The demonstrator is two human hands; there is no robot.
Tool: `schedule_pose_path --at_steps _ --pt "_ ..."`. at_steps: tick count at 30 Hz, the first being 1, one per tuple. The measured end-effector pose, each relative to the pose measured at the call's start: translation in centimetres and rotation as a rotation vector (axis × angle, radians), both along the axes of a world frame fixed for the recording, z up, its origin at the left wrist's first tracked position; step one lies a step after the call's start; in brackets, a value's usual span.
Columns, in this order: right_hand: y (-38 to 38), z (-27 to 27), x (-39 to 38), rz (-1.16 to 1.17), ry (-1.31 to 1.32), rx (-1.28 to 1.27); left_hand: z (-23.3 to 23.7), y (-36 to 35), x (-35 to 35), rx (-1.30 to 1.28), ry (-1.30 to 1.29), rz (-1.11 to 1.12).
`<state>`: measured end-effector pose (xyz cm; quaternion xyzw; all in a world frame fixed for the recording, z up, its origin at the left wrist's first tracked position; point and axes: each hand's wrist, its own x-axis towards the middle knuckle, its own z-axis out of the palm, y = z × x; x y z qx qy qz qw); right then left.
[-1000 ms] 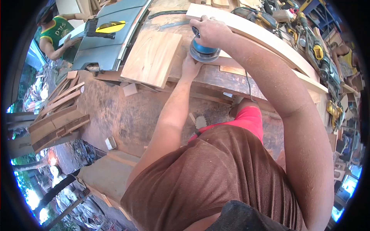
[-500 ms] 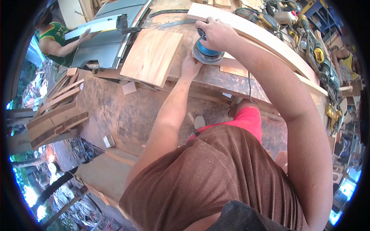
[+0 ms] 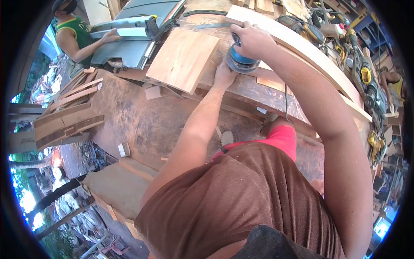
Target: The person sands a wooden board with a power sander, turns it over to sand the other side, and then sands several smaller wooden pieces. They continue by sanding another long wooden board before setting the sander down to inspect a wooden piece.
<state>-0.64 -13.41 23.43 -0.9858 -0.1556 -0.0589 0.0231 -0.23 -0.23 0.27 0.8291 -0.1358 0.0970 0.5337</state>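
Observation:
My right hand (image 3: 252, 39) is closed round the top of a blue sander (image 3: 242, 60), whose round pad rests over the near end of a wooden piece (image 3: 276, 82) on the workbench (image 3: 254, 90). Just left of the sander, my left hand (image 3: 225, 75) is low at the bench edge; its fingers are partly hidden by the sander, so their grip cannot be made out. A wide, light wooden board (image 3: 183, 60) lies to the left of my left hand. Behind the sander a long pale plank (image 3: 302, 43) runs off to the right.
At the upper left a co-worker (image 3: 77, 39) in a green top holds a long pale piece at a table saw (image 3: 116, 54). Power tools (image 3: 312, 32) and cables crowd the right back. Wood offcuts (image 3: 69, 123) are stacked at the left. Another person (image 3: 392, 86) is at the far right.
The whole view has shifted, so the bench and both hands appear slightly farther right. The co-worker's arm and the long piece at the saw have moved. My right hand still holds the sander.

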Motion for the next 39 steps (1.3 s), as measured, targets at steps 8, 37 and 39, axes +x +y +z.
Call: schedule_pose_path --at_steps 8,37,39 --pt "-3.9 0.4 -1.7 -0.097 0.038 -0.07 0.3 0.0 0.0 0.053 0.078 -0.004" --pt "-17.3 0.1 -7.3 -0.387 0.055 -0.111 6.8 -2.7 -1.7 0.472 -0.544 -0.104" --pt "-18.4 -0.1 -7.7 -0.411 0.069 -0.032 7.1 -4.6 -3.0 0.812 -0.463 -0.17"
